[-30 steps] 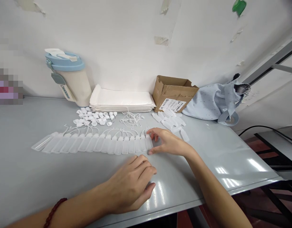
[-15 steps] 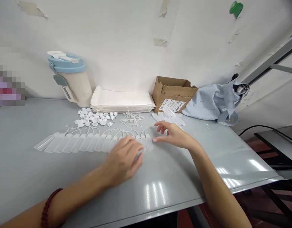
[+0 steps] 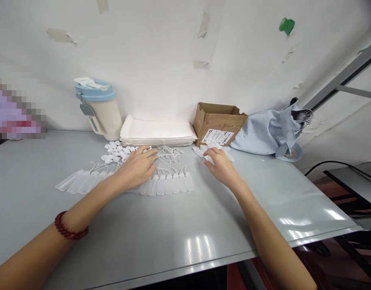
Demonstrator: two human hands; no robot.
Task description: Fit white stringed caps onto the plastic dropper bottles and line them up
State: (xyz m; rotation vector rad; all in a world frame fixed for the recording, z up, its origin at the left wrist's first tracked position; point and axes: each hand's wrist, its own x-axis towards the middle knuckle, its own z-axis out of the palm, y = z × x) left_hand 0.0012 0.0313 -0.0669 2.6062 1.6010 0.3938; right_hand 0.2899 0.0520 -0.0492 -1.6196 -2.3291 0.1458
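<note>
Left hand [image 3: 136, 169], fingers apart, hides middle of translucent-piece row [image 3: 173, 184]; right hand [image 3: 221, 167], fingers apart, partly covers loose pieces [image 3: 198, 151].

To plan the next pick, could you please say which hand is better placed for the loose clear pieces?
Right, I'd judge: the right hand is at the loose clear pieces, while the left hand is nearer the white cords.

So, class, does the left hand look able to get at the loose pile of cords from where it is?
Probably yes: the left hand is right by the cords, with nothing visible blocking its way.
</note>
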